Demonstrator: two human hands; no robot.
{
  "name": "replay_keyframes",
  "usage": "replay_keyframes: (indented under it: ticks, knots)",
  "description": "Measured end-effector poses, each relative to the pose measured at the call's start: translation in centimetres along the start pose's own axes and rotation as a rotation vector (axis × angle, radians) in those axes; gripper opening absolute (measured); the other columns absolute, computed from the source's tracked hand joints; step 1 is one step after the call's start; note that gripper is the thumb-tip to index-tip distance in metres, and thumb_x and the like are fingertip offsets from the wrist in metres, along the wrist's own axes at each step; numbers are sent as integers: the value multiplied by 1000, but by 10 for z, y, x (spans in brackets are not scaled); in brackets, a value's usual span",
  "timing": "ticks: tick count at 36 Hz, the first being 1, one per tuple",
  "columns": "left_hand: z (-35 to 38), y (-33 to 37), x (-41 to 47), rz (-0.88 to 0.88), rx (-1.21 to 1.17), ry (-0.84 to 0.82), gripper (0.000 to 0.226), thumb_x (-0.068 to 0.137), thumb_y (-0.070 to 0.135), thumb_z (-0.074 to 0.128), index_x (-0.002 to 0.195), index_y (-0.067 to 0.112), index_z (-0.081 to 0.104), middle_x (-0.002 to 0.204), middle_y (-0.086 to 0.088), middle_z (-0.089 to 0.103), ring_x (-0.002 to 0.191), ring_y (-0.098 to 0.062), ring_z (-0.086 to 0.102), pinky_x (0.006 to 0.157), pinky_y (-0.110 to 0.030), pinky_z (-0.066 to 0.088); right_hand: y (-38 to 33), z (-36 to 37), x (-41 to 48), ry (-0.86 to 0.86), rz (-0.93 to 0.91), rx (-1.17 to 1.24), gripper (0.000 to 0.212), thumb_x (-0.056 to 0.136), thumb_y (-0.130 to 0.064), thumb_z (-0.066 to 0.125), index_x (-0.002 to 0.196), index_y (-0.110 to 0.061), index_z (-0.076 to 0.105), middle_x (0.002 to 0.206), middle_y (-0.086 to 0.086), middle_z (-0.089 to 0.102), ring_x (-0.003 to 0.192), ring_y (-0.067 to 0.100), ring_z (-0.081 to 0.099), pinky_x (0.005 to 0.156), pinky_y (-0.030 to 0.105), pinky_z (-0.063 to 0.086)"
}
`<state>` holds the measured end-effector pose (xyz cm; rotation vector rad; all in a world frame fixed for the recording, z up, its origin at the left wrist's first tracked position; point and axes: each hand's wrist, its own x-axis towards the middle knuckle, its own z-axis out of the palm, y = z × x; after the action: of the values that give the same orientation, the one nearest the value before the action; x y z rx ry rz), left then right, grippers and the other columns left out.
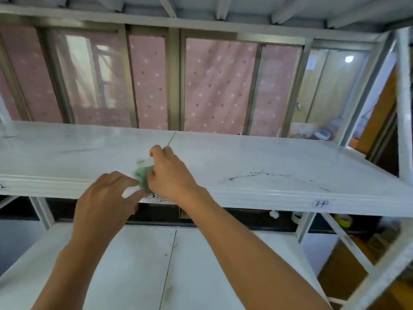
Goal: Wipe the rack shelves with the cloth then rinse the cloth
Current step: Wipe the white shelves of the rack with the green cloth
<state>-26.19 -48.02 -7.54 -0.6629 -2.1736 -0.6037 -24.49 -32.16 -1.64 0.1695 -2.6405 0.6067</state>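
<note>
At the front edge of the middle shelf [279, 153], the left hand [107, 198] and right hand [171, 173] both grip the bunched green-white cloth [143, 175], probably in the wiping step; the next stroke should cover the dark streaks [252, 175] beyond.

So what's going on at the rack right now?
A person holds a small bunched green-and-white cloth in both hands at the front edge of the white metal middle shelf. The right hand grips its upper part and the left hand pinches its lower white end. Dark smudges lie on the shelf to the right, not yet wiped.
</note>
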Motion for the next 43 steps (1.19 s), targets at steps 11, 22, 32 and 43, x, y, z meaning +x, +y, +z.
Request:
replay_keyframes:
  ticks: [11, 22, 32, 43]
  knots:
    - [17, 11, 7, 159, -261, -74, 13, 82, 15, 76, 92, 9, 76, 93, -6, 70, 81, -28, 64, 70, -42, 54, 15, -6, -18, -124, 44, -242, 30, 98, -27, 38, 114, -11, 58, 112, 6, 57, 103, 24, 53, 75, 35, 39]
    - [34, 34, 11, 182, -303, -83, 14, 86, 25, 70, 92, 15, 78, 99, 5, 72, 93, -10, 61, 77, -24, 48, 58, -52, -47, -194, 214, -362, 34, 96, -14, 40, 126, -12, 57, 125, 9, 58, 112, 30, 56, 83, 37, 45]
    - [32, 9, 0, 167, -149, 133, 12, 74, -4, 59, 64, 3, 60, 69, -7, 57, 60, -25, 52, 53, -27, 34, -3, 1, -2, -263, 90, -135, 41, 102, -29, 29, 112, -5, 60, 119, 16, 58, 112, 28, 50, 88, 38, 39]
    - [33, 7, -2, 252, -121, 267, 14, 88, 5, 70, 74, 7, 75, 76, -6, 70, 72, -25, 69, 72, -20, 42, 51, -33, -50, -197, 254, -223, 53, 106, -42, 17, 154, -21, 24, 164, -8, 10, 151, 10, 5, 119, 38, 13]
